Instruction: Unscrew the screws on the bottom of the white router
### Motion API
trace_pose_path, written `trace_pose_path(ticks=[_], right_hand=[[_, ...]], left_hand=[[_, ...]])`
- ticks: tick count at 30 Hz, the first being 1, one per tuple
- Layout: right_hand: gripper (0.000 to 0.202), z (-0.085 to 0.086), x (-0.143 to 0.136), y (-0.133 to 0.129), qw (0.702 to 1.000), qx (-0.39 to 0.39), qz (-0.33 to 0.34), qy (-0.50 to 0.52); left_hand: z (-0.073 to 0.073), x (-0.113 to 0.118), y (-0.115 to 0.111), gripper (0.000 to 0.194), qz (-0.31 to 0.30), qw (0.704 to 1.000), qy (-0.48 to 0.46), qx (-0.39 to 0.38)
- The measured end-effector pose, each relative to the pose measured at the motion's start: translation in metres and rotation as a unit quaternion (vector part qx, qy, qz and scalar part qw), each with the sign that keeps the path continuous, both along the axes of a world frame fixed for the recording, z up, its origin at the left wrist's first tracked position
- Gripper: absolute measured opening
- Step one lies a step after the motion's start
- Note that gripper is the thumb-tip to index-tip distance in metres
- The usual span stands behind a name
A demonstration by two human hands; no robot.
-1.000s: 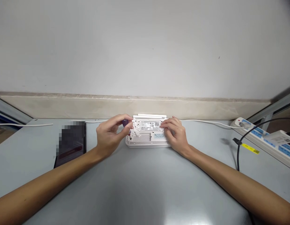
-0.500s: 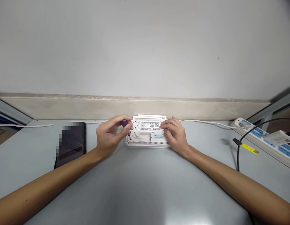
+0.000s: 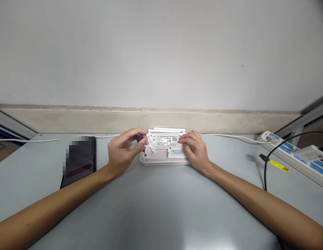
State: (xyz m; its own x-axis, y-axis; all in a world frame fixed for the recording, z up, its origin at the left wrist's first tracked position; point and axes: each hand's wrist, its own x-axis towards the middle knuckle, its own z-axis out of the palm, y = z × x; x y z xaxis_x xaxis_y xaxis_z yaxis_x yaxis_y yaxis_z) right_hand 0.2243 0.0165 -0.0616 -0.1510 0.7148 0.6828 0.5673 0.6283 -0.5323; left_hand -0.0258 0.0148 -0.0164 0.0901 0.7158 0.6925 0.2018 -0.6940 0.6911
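A white router (image 3: 157,153) lies with its labelled, vented underside up, near the back edge of the table. My left hand (image 3: 123,147) pinches a small screwdriver (image 3: 139,137) with a purple handle; its tip points down at a round hole in the router's near left corner. On the right end of the router rests my right hand (image 3: 194,149), fingers spread over the label's edge and holding nothing else. White antennas (image 3: 166,130) lie along the router's far side.
A dark tablet-like device (image 3: 81,161) lies on the grey table (image 3: 151,208) at left. At right are a white power strip (image 3: 289,149) with blue sockets and a black cable (image 3: 265,173) with a yellow tag. A white cable runs along the wall.
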Motion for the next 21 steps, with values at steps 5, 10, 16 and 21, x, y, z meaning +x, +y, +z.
trace_pose_path(ticks=[5,10,16,21], right_hand=[[0.030,0.0002,0.0001,0.0003,1.000,0.004,0.001,0.001],[0.030,-0.0002,0.0000,0.0006,1.000,0.008,0.001,0.000],[0.030,0.0001,-0.0002,0.0004,1.000,0.006,-0.001,0.002],[0.030,-0.0005,0.0000,0.0006,1.000,0.008,0.003,0.003]], left_hand=[[0.0003,0.0013,-0.0013,0.017,0.003,1.000,-0.005,0.001],[0.0006,0.0015,-0.0015,0.018,-0.001,1.000,-0.011,-0.002],[0.0015,0.0017,-0.0010,0.018,-0.005,1.000,-0.005,0.004],[0.0015,0.0018,-0.0013,0.018,-0.002,1.000,0.004,0.004]])
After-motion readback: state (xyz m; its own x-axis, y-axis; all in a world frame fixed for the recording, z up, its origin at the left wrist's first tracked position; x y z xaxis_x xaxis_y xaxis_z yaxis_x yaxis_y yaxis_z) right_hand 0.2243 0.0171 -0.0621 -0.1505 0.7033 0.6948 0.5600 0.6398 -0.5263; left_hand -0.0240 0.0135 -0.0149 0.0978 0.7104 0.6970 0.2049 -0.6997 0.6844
